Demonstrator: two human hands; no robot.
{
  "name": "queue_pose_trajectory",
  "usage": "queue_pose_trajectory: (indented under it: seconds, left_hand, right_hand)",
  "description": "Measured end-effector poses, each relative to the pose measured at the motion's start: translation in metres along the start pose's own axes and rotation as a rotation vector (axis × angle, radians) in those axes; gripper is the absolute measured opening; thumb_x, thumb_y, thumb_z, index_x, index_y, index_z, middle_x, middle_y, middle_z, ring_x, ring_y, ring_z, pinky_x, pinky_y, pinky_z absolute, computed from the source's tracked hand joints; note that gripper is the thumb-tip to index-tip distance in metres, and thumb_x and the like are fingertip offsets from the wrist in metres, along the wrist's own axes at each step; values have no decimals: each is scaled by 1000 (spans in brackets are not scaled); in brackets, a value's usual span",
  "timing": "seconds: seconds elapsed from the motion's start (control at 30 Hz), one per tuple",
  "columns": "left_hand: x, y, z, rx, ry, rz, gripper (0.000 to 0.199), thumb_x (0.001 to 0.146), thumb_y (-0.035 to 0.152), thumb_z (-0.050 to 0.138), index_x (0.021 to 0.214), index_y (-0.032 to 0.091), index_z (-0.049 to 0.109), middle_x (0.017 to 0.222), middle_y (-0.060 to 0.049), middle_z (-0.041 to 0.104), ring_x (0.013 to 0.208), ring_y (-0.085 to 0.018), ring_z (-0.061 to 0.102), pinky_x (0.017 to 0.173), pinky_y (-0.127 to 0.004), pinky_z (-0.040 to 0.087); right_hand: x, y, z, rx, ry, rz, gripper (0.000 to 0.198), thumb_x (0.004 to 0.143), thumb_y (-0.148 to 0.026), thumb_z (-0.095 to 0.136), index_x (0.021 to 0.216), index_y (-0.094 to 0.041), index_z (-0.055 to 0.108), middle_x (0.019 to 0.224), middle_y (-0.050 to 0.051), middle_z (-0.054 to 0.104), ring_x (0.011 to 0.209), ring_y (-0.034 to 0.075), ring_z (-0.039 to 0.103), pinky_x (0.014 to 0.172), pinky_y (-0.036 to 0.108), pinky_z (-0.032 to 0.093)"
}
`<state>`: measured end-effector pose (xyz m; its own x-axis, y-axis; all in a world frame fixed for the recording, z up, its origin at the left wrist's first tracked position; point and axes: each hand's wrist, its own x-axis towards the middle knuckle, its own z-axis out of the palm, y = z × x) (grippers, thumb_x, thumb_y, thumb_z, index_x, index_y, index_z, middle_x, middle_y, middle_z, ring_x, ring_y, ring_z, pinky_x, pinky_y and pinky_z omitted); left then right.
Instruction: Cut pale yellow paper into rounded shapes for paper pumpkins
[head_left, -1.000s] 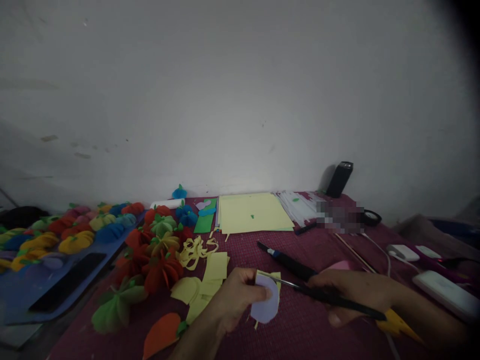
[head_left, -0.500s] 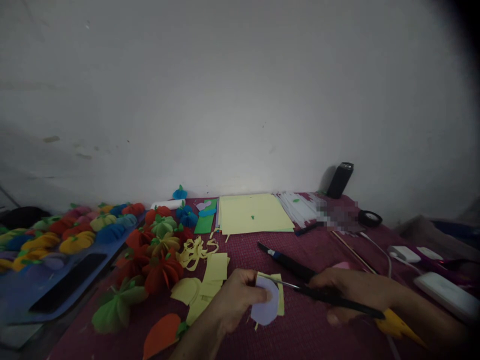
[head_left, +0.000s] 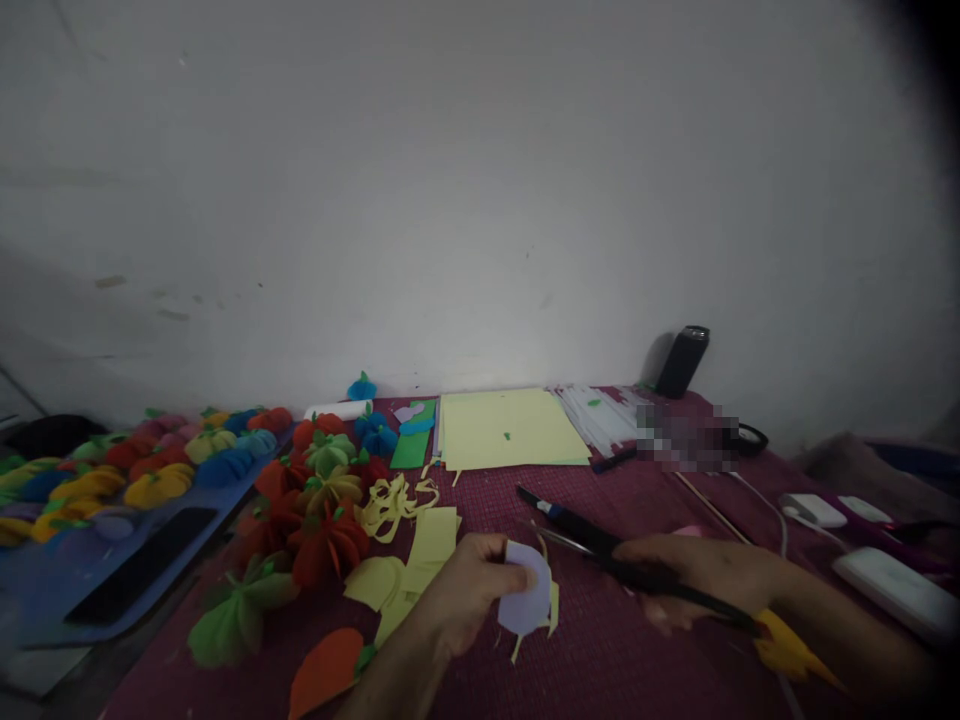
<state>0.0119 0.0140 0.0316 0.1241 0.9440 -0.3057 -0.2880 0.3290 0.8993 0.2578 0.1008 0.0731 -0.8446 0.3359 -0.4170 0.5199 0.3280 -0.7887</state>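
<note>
My left hand point(head_left: 469, 588) pinches a lavender paper piece point(head_left: 525, 600) with rounded edges between thumb and fingers. Yellow paper point(head_left: 553, 608) shows behind its right edge, and a thin yellow strip hangs below. Scissors point(head_left: 667, 578) with dark handles are in my right hand point(head_left: 675, 570); their silver blade points left, just right of the lavender piece and apart from it. A black pen-like tool point(head_left: 574, 525) with a blue band appears just above the blade, its near end hidden by my right hand. Yellow paper pieces point(head_left: 433, 540) and curled yellow offcuts point(head_left: 394, 503) lie left of my hands.
Colourful paper pumpkins point(head_left: 330, 540) crowd the left, more on a blue board point(head_left: 225, 500) with a black phone-like slab point(head_left: 142, 565). Yellow sheets point(head_left: 510, 430) and white strips point(head_left: 600, 415) lie at the back. A dark can point(head_left: 682, 360), cables and white chargers point(head_left: 892, 590) occupy the right.
The scissors have come away from the papers in my left hand, and a cut yellow sliver now curls at the blade. Less yellow shows around the lavender piece.
</note>
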Motion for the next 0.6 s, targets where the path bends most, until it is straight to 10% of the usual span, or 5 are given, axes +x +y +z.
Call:
queue_pose_trajectory:
  seconds: [0.4,0.6]
  left_hand:
    - [7,9,-6,-331,188,280,19,59,17,68,76,11,65,63,-2,63,58,-13,56,57,-23,41]
    - [5,10,-5,-330,205,338,18,61,19,67,78,11,64,64,-3,63,59,-12,55,59,-23,40]
  right_hand:
    - [57,-25,28,241,623,-228,32,69,-27,59,97,-17,48,69,-1,52,58,11,47,53,24,37]
    - [88,-51,39,498,727,-361,42,64,-26,65,97,-20,40,72,-2,51,62,12,48,54,24,37]
